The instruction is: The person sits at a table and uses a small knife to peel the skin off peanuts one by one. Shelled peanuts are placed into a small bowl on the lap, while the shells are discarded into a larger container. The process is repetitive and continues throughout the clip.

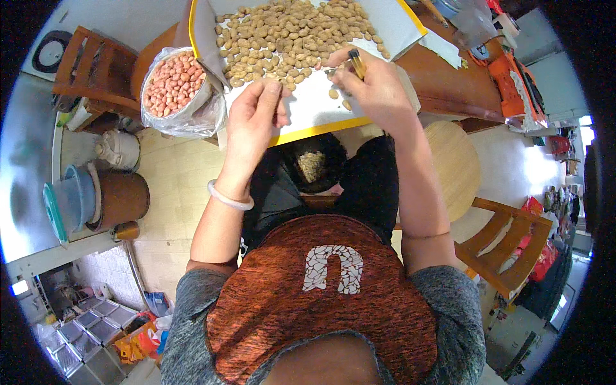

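Observation:
Unshelled peanuts (298, 29) cover most of a white, yellow-edged box or tray (308, 113) before me. My right hand (368, 79) grips a small hand tool (357, 63) with a black and yellow handle, its metal end by the fingertips. Its fingers are at the near edge of the pile. Over the tray's near left part is my left hand (257, 106), thumb and fingers drawn together. Whether something small sits between them is hidden. Left of the tray, a container lined with a clear plastic bag (211, 115) holds pink shelled peanuts (174, 85).
Below the tray's front edge, a dark bin (332, 147) between my legs contains peanut shells (312, 166). A round wooden stool (452, 168) and a wooden chair (505, 245) stand at right. Another chair (98, 67) is at left, near a lidded white container (118, 149).

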`<state>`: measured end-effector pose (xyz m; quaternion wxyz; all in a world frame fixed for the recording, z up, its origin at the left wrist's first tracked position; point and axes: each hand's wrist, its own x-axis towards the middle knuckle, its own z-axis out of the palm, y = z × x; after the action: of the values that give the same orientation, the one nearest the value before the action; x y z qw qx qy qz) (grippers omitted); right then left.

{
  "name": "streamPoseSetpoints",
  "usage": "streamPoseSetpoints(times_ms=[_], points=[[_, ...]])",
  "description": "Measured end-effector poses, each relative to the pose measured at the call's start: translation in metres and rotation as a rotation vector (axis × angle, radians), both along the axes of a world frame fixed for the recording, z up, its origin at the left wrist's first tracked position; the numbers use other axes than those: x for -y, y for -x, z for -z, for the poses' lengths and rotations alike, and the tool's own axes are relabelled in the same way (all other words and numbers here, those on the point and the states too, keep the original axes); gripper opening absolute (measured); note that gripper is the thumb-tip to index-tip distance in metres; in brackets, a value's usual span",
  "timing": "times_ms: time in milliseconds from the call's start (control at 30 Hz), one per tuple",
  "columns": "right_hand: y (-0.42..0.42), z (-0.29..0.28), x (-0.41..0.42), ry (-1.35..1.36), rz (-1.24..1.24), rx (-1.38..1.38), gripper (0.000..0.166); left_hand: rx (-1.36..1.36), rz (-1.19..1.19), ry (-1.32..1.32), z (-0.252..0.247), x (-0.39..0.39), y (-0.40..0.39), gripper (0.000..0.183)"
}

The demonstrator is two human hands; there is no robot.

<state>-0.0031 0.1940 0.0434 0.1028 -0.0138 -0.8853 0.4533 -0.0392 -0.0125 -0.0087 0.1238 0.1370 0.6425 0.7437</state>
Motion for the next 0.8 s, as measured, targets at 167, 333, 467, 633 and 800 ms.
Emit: streamPoseSetpoints(times_ms=[167,333,467,633,800], points=[[0.013,0.002,-0.018,-0.429,0.131,0.026,0.024,-0.063,-0.043,0.131,0.001,0.009,-0.006,0.021],[0.029,0.016,-0.017,-0.537,0.042,-0.049,0.022,-0.050,-0.005,0.096,-0.002,0.008,-0.016,0.015],[0.043,0.028,-0.005,-0.542,-0.038,0.000,0.018,-0.004,0.080,0.037,-0.004,0.003,-0.027,0.013],[0.050,0.037,0.003,-0.603,0.010,0.023,0.019,0.023,0.179,0.038,-0.004,-0.001,-0.043,0.013],[0.056,0.038,0.005,-0.624,0.028,0.033,0.021,-0.057,0.269,0.233,-0.002,-0.003,-0.061,0.015]])
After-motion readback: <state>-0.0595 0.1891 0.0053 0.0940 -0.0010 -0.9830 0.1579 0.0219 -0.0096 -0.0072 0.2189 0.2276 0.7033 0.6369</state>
